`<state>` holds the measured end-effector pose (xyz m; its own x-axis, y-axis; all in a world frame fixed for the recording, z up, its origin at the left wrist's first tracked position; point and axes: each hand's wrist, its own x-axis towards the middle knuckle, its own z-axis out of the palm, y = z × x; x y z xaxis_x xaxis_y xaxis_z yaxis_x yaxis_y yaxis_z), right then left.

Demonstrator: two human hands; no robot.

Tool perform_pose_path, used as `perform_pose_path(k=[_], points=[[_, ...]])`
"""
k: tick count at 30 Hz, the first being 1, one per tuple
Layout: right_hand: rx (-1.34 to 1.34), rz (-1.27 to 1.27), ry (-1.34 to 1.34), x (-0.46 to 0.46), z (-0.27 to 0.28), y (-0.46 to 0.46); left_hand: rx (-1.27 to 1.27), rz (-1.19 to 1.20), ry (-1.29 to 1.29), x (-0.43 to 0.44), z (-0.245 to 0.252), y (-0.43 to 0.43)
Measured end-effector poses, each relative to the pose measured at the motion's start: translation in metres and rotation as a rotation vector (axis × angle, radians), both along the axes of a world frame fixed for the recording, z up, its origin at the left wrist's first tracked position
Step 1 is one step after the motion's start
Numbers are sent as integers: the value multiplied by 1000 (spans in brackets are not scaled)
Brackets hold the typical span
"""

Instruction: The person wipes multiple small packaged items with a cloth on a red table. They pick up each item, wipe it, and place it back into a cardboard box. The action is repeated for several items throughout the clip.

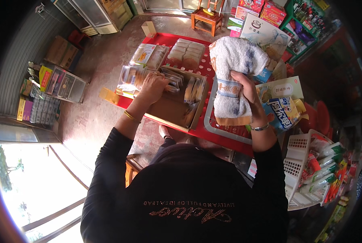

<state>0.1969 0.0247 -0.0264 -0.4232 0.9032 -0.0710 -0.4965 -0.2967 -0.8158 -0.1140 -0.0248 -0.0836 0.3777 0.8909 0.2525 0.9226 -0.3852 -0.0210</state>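
Observation:
In my right hand [244,85] I hold a folded white terry towel [231,66] with blue and orange patterning, raised over the right side of a red perforated table [209,133]. My left hand [155,85] reaches to the upper left of an open cardboard box [168,112], its fingers on or beside the clear-wrapped packets [174,79] there; whether they grip one cannot be told. More wrapped pastries [193,89] stand in a row along the box's right side. Left of the box lies a clear plastic pack of round baked goods [132,76].
Packs of wrapped buns [185,53] lie beyond the box. A grey plastic tray rim [211,123] is beneath the towel. Gift boxes [264,36] and snack bags [279,114] crowd the right side. A white basket [296,158] of packaged goods stands at lower right, a wooden chair [207,18] beyond the table.

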Motion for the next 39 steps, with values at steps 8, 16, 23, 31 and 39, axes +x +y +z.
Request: perform_pose_path(k=[8, 16, 23, 31, 39], points=[[-23, -2, -12, 0, 3, -2, 19, 74, -145, -3, 3, -9], [10, -25, -4, -1, -1, -2, -41, 129, -168, -4, 8, -20], [64, -20, 60, -4, -6, -5, -247, 29, -324, 6, 0, -26], [99, 71, -10, 0, -6, -2, -330, 77, -385, 5, 0, -23], [129, 72, 9, -1, -6, 0, 51, 230, -617, -39, 31, -31]])
